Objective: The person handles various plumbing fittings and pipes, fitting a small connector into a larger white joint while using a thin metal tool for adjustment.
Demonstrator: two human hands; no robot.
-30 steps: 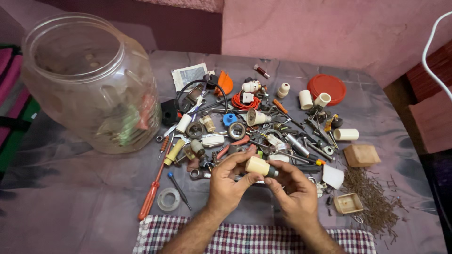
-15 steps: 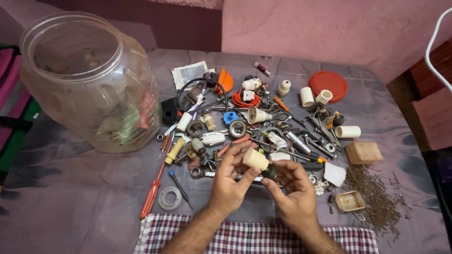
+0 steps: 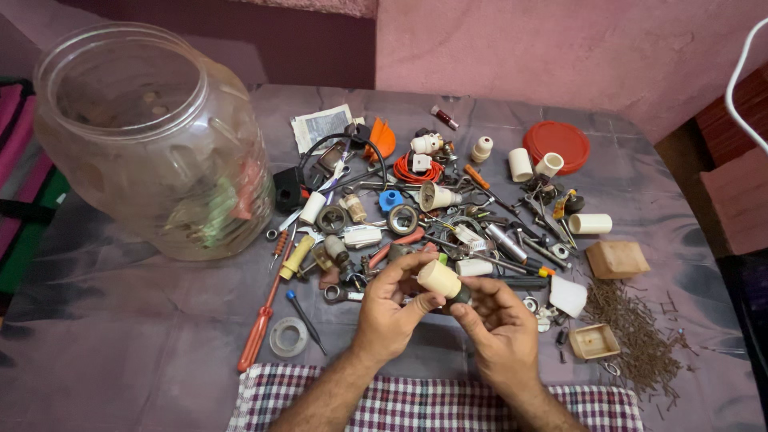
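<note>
Counter (image 3: 104, 352) under a mottled purple-grey cloth, pink wall behind it, and a checked cloth (image 3: 432, 404) lying at the near edge. Hardware everywhere across the middle: screws, fittings, cream cylinders, an orange-handled screwdriver (image 3: 260, 332) on the left, a roll of clear tape (image 3: 289, 337) just beside it.

Both hands are up over the clutter, close together. The left hand (image 3: 388, 316) has its fingers curled round a cream plastic cylinder (image 3: 438, 278), pinching it from the side, tilted. The right hand (image 3: 500, 328) meets it from the other end, fingers pressed on a dark piece (image 3: 462, 294) at the cylinder's lower tip.

Big clear plastic jar (image 3: 152, 144) stands far left, lid off, with a few coloured bits low inside, hard to make out. Red round lid (image 3: 557, 146) lies well apart, far right. Small open cardboard box (image 3: 594, 341) sits near the right hand, next to a heap of small dark nails (image 3: 640, 336); a closed tan box (image 3: 617, 259) beyond.
</note>
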